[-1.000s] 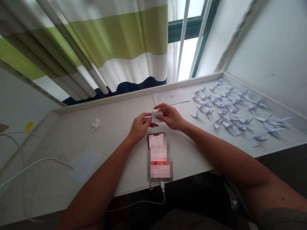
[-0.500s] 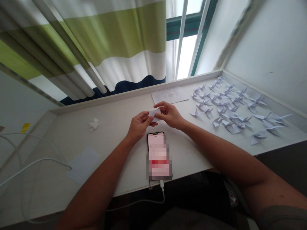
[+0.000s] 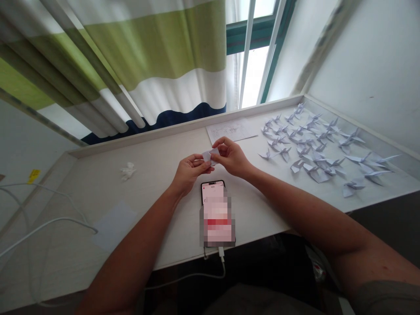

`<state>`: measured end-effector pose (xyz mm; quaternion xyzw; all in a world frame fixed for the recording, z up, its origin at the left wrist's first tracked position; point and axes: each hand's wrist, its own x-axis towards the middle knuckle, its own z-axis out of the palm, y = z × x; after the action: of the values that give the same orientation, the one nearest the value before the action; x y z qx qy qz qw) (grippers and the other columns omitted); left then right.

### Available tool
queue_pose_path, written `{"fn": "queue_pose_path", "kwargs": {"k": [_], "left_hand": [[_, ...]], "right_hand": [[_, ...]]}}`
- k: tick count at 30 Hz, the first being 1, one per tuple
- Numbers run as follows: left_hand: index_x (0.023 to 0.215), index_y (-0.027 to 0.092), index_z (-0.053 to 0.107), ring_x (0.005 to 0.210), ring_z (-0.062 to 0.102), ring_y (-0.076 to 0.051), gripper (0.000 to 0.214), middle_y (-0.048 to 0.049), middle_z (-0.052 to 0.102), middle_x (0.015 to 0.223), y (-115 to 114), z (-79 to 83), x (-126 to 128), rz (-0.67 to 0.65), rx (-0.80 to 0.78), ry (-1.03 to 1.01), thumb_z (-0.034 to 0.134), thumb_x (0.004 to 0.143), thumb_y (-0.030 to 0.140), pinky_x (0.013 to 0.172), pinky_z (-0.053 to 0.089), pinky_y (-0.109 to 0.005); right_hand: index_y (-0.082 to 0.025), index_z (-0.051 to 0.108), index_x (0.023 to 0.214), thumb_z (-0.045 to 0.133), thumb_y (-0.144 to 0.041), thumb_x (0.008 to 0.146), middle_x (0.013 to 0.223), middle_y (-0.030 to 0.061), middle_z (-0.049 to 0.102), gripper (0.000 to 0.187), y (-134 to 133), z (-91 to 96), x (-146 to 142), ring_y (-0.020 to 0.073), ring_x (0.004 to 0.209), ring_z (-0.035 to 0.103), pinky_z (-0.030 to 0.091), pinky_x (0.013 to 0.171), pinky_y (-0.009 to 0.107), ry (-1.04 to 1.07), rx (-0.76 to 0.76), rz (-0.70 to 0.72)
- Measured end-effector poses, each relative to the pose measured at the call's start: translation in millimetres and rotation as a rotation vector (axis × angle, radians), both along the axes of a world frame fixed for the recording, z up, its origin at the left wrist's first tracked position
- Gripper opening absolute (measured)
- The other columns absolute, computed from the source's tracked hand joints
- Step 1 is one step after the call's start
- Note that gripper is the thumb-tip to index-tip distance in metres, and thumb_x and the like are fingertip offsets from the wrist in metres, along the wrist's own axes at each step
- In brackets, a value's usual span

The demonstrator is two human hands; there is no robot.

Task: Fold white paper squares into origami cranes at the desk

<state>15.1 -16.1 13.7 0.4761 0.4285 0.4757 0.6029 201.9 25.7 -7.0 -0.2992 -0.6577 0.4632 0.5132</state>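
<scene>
Both hands meet above the middle of the white table (image 3: 157,175), pinching one small folded piece of pale paper (image 3: 209,156). My left hand (image 3: 189,171) grips its left side with thumb and fingers closed. My right hand (image 3: 232,155) pinches its right side from above. Just below the hands a phone (image 3: 216,212) lies flat on the table with its screen lit.
Several folded paper cranes (image 3: 311,144) cover the table's right part. A printed sheet (image 3: 232,130) lies behind the hands, a crumpled scrap (image 3: 127,170) at the left, a blank square sheet (image 3: 114,224) near the front left. White cables (image 3: 49,223) trail off left. Curtain and window stand behind.
The paper piece looks smaller and more folded between the fingers than a second ago. The hands stay in about the same place.
</scene>
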Motion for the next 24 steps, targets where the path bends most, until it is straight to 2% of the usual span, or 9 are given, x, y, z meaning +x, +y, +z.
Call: {"fn": "queue_pose_path", "kwargs": {"k": [4,7,12,15,17,19,21,24], "left_hand": [[0.092,0.014,0.074,0.072,0.078,-0.019,0.052,-0.0060,0.081,0.083,2.5,-1.4,0.6,0.080,0.017,0.005,0.103,0.061,0.045,0.076,0.062,-0.034],[0.089,0.016,0.071,0.072,0.078,-0.019,0.053,-0.0048,0.081,0.083,2.2,-0.4,1.3,0.135,0.026,-0.030,0.103,0.060,0.046,0.075,0.062,-0.033],[0.088,0.017,0.070,0.086,0.079,-0.022,0.044,-0.0056,0.082,0.088,-1.8,3.1,0.1,0.066,0.037,0.050,0.100,0.067,0.043,0.078,0.060,-0.032],[0.086,0.017,0.072,0.083,0.074,-0.018,0.039,-0.0041,0.079,0.085,-1.1,1.9,-2.0,0.063,0.144,0.146,0.097,0.072,0.044,0.074,0.058,-0.029],[0.096,0.018,0.074,0.079,0.072,-0.017,0.041,-0.0035,0.078,0.089,0.7,0.5,-4.5,0.082,0.229,0.178,0.096,0.073,0.044,0.072,0.058,-0.029],[0.114,0.022,0.074,0.083,0.072,-0.017,0.049,-0.0038,0.078,0.101,2.8,-0.6,-8.1,0.093,0.319,0.192,0.096,0.073,0.041,0.073,0.059,-0.029],[0.122,0.026,0.075,0.092,0.073,-0.018,0.051,-0.0050,0.076,0.116,4.8,-1.7,-12.8,0.078,0.424,0.243,0.094,0.077,0.038,0.076,0.060,-0.029],[0.107,0.027,0.082,0.103,0.072,-0.020,0.027,-0.0056,0.075,0.117,8.3,-4.5,-19.8,0.045,0.574,0.328,0.090,0.083,0.038,0.080,0.060,-0.029]], "right_hand": [[-0.023,0.061,0.097,0.079,-0.045,0.090,0.086,0.0004,0.068,0.030,-3.4,4.1,-0.6,0.0156,0.077,0.064,0.054,0.071,0.033,-0.035,0.001,-0.014],[-0.023,0.056,0.105,0.083,-0.044,0.085,0.087,0.0001,0.072,0.039,-3.7,3.5,-2.2,0.0171,0.080,0.070,0.057,0.076,0.035,0.044,-0.063,0.006],[-0.024,0.053,0.107,0.087,-0.049,0.083,0.078,-0.0026,0.073,0.048,-3.0,0.0,-3.3,0.0163,0.071,0.071,0.056,0.070,0.033,0.069,-0.081,0.058],[-0.024,0.053,0.106,0.087,-0.052,0.083,0.078,-0.0025,0.073,0.050,-3.3,2.1,-1.2,0.0174,0.073,0.073,0.056,0.072,0.034,0.057,-0.084,0.087],[-0.024,0.053,0.108,0.088,-0.050,0.083,0.078,-0.0025,0.073,0.050,-3.6,5.1,1.0,0.0169,0.073,0.072,0.055,0.071,0.033,0.040,-0.081,0.097],[-0.023,0.053,0.111,0.087,-0.045,0.084,0.077,-0.0032,0.071,0.049,-3.9,8.0,3.2,0.0158,0.071,0.070,0.052,0.068,0.031,0.016,-0.075,0.114],[-0.023,0.053,0.113,0.086,-0.040,0.085,0.076,-0.0040,0.070,0.047,-4.3,9.8,5.1,0.0146,0.070,0.068,0.049,0.066,0.029,-0.006,-0.068,0.139],[-0.022,0.053,0.117,0.083,-0.035,0.087,0.075,-0.0056,0.068,0.044,-4.7,10.1,6.4,0.0133,0.069,0.065,0.047,0.066,0.028,-0.026,-0.045,0.165]]}}
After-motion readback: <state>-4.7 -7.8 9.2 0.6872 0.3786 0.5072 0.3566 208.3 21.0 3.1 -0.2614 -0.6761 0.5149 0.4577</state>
